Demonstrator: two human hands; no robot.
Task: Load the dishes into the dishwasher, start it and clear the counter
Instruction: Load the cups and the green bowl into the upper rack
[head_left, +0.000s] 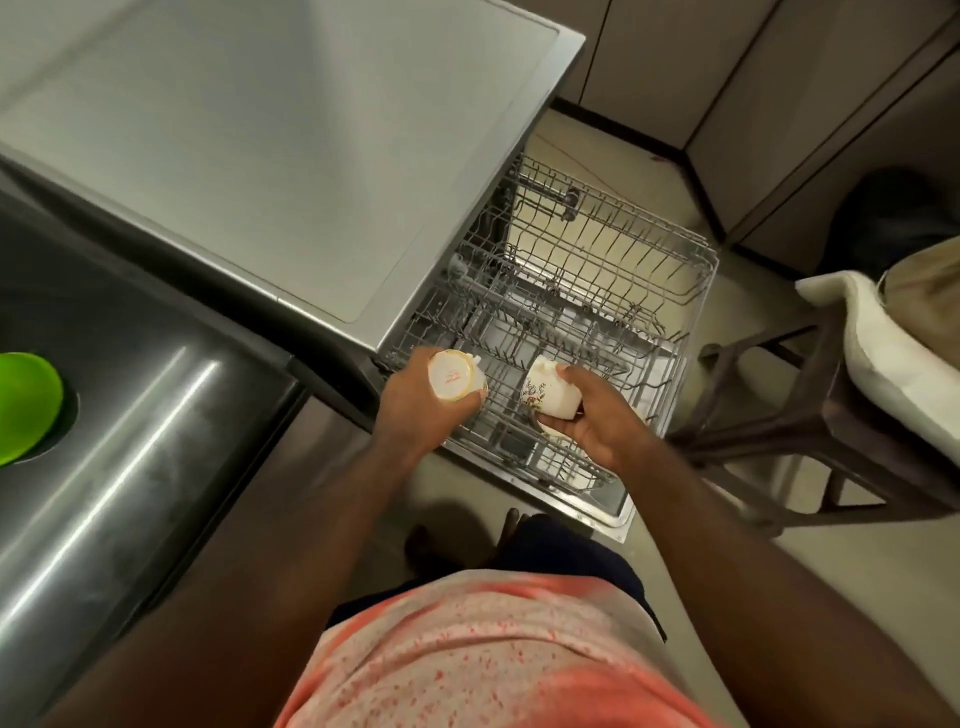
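The dishwasher (311, 171) stands open with its wire rack (597, 270) pulled out over the lowered door. My left hand (415, 410) grips a white cup (453, 375) turned base-up, showing a red maker's mark, at the rack's near left corner. My right hand (592, 415) holds a white cup with a flower pattern (548, 396) tipped on its side, just above the rack's front section. The rack's wires look bare apart from these cups.
A steel counter and sink (130, 415) lie at the left, with a green bowl (26, 405) in it. A dark wooden chair (810, 415) with a cream cushion (883, 364) stands right of the rack. Cabinet fronts (727, 104) run along the back.
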